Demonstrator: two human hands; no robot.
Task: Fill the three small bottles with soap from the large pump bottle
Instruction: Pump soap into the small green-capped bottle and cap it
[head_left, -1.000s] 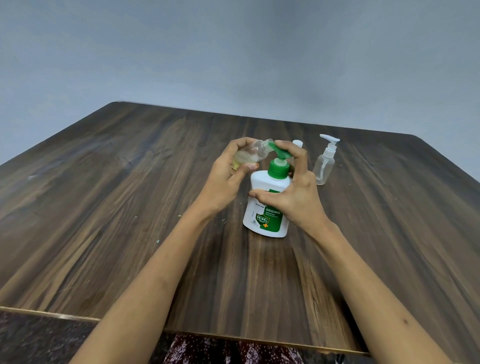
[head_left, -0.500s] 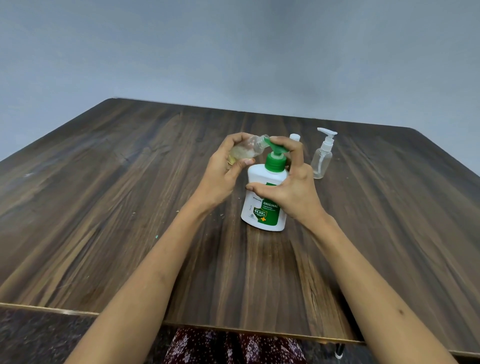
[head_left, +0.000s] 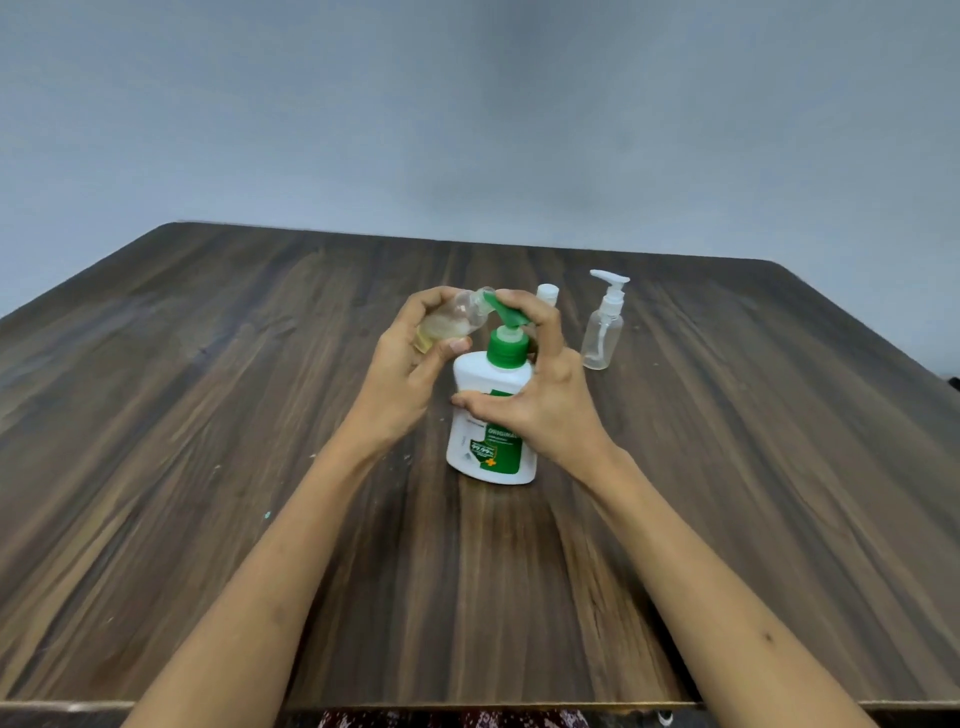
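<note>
Green pump (head_left: 506, 312) risen slightly, right hand (head_left: 540, 395) atop, left hand (head_left: 410, 364) tilting small bottle (head_left: 452, 325) (part-filled)

Light soft, even, fairly dim; source cannot be told. Wall (head_left: 467, 104) graded grey-blue, darker patch at centre. Surface (head_left: 208, 415) shows a mild sheen, no hard glare. Faint shadows under the forearms. Wide-angle bowing: far edge curves, corners stretch. Label print on pump bottle (head_left: 491, 415) smeared, unreadable; overall detail soft.

the pump bottle (head_left: 491, 415) stands mid-bench (head_left: 208, 415). a small bottle (head_left: 452, 325) is held tilted at its spout, up left. behind right stand a capped bottle (head_left: 547, 294) and a small pump bottle (head_left: 602, 327).
</note>
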